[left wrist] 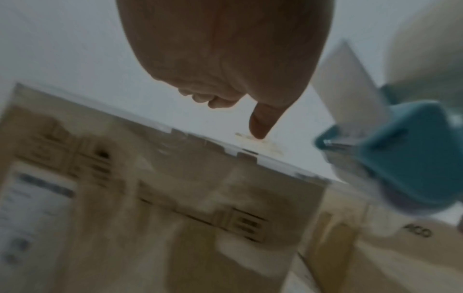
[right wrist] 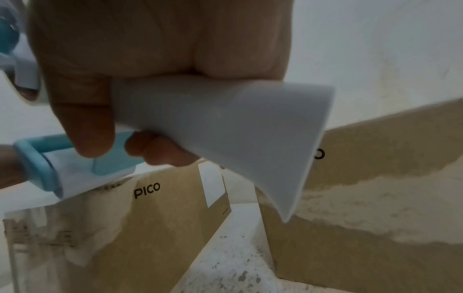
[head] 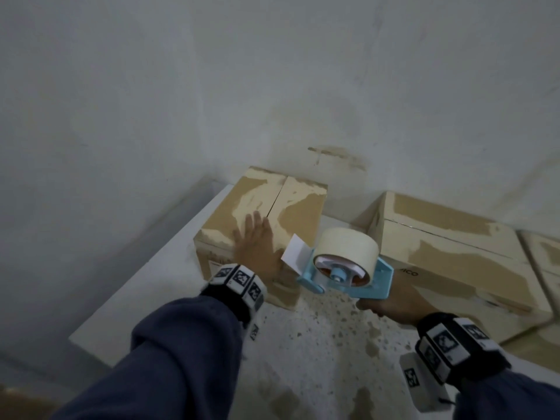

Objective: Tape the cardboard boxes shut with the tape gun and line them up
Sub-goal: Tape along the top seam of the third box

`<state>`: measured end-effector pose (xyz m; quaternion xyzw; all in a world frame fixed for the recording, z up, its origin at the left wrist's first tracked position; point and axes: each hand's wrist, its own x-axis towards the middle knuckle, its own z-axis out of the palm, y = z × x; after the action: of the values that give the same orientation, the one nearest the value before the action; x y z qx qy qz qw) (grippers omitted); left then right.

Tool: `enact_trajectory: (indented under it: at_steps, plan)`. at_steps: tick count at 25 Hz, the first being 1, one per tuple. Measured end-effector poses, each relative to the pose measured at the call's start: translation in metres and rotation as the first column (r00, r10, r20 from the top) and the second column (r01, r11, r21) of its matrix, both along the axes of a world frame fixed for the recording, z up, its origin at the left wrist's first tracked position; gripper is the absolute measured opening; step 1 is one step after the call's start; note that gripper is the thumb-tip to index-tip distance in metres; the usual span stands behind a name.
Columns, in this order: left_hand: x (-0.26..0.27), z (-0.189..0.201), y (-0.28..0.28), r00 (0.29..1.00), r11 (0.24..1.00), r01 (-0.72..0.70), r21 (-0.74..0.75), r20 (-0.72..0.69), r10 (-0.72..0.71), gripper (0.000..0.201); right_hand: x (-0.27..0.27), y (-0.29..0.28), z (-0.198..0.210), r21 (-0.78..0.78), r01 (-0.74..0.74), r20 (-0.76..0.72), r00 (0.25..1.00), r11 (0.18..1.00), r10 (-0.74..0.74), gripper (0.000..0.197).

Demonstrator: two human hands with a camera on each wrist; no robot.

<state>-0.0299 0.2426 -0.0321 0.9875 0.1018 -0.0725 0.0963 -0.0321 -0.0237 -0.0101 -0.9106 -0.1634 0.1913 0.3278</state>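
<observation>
Head view shows a small cardboard box [head: 260, 219] at the far left of the white desk [head: 145, 283], close to the wall, its two top flaps meeting along a centre seam that carries no tape yet. A larger cardboard box [head: 448, 256] printed PICO sits to its right with a gap between them, and the edge of a third box [head: 545, 262] shows at the right border.

The small box looks light and its flaps stiff but springy, so it likely needs holding flat on top beside the seam while tape goes down; its surface is scuffed where earlier tape tore the paper, which may weaken adhesion. The tape gun [head: 345, 268], blue-framed with a cream tape roll, is rigid and is best held by its handle.

The left hand [head: 257, 247] lies flat, fingers straight and spread, pressing on the small box's top just left of the seam. The right hand [head: 391, 307] is wrapped firmly round the pale handle [right wrist: 213, 119], as the right wrist view shows, holding the gun above the desk, between the two boxes, with its white tape end [head: 295, 253] pointing toward the small box, beside the left hand.
</observation>
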Motion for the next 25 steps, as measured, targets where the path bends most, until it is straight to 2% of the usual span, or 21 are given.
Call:
enact_trajectory:
  at_steps: [3, 6, 9, 14, 19, 22, 25]
  plan:
    - [0.004, -0.012, -0.024, 0.995, 0.999, 0.045, 0.022, -0.093, -0.043, 0.103, 0.002, -0.001, 0.001, 0.010, -0.025, 0.007, 1.000, 1.000, 0.024, 0.027]
    - [0.003, -0.016, -0.021, 0.994, 0.998, 0.050, 0.046, -0.101, -0.045, 0.096, 0.002, -0.008, 0.003, 0.074, -0.005, -0.015, 1.000, 0.997, 0.006, 0.030]
    - [0.003, -0.017, -0.021, 0.995, 0.996, 0.056, 0.064, -0.083, -0.050, 0.096, -0.001, -0.027, 0.003, 0.049, 0.004, -0.009, 1.000, 0.999, -0.003, 0.031]
    - [0.003, -0.018, -0.024, 0.994, 0.999, 0.041, 0.034, -0.098, -0.038, 0.111, 0.001, -0.041, -0.001, 0.014, -0.019, -0.008, 1.000, 1.000, 0.020, 0.030]
    - [0.005, -0.022, -0.023, 0.997, 0.998, 0.035, 0.054, -0.073, -0.031, 0.115, 0.005, -0.036, -0.015, 0.023, -0.035, -0.020, 0.999, 0.999, 0.035, 0.034]
    - [0.004, -0.025, -0.024, 0.999, 0.996, 0.016, 0.092, -0.035, -0.013, 0.114, 0.007, -0.033, -0.029, -0.010, -0.031, -0.008, 0.999, 0.999, 0.031, 0.021]
    - [-0.002, -0.023, -0.032, 1.000, 0.994, -0.023, 0.107, 0.018, 0.021, 0.111, 0.004, -0.025, -0.039, 0.001, -0.004, -0.003, 1.000, 1.000, 0.004, 0.021]
